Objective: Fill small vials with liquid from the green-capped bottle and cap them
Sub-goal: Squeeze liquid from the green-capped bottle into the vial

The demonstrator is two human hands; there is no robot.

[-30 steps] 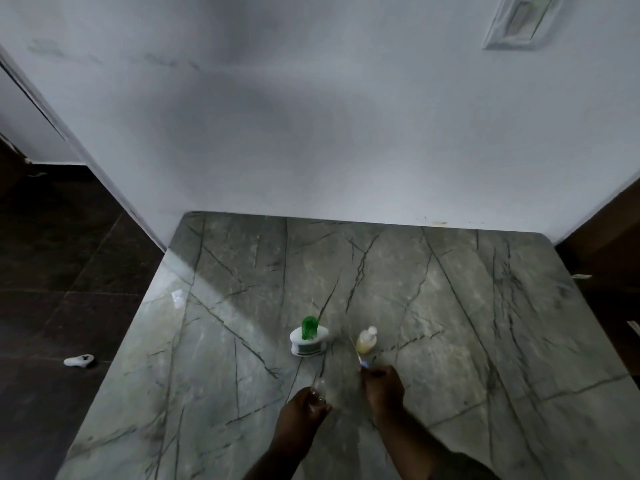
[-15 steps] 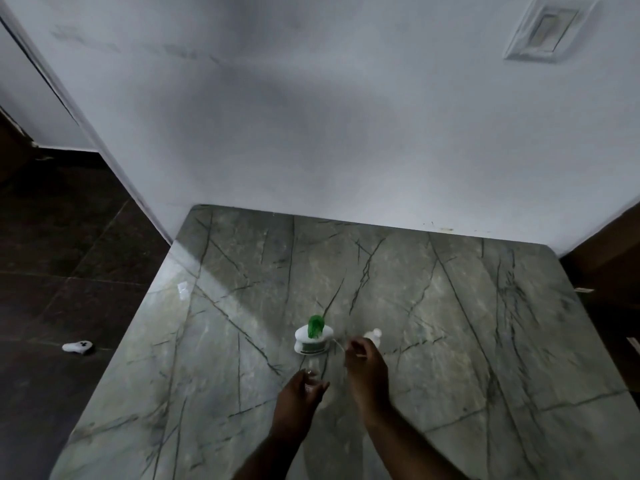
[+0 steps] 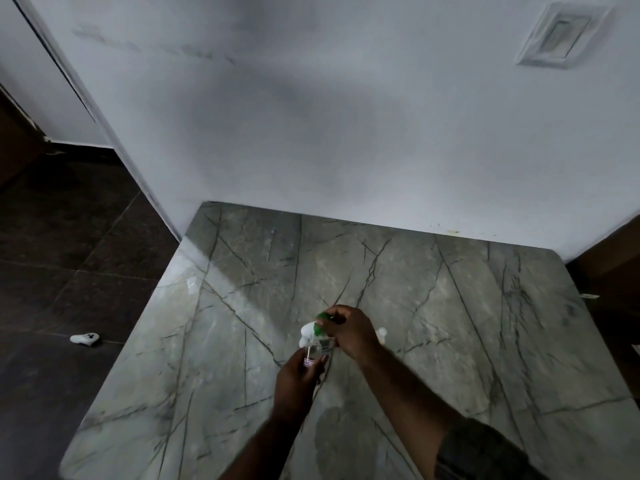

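My left hand (image 3: 296, 379) holds a small clear vial (image 3: 311, 353) with a label, upright, just in front of the white bottle with the green cap (image 3: 310, 332). My right hand (image 3: 348, 329) is closed over that bottle from the right, fingers on the green cap (image 3: 320, 322), and the bottle leans toward the vial's mouth. Behind my right hand stands another small vial with a white cap (image 3: 382, 334), mostly hidden; its contents cannot be seen.
The work happens on a grey-green marble tabletop (image 3: 485, 341) set against a white wall (image 3: 346, 133). A dark tiled floor lies to the left, with a small white object (image 3: 85, 338) on it. A switch plate (image 3: 561, 36) is on the wall.
My right hand let go of the white-capped vial, moved left and took hold of the green-capped bottle. My left hand brought the clear vial up to the bottle. The camera tilted.
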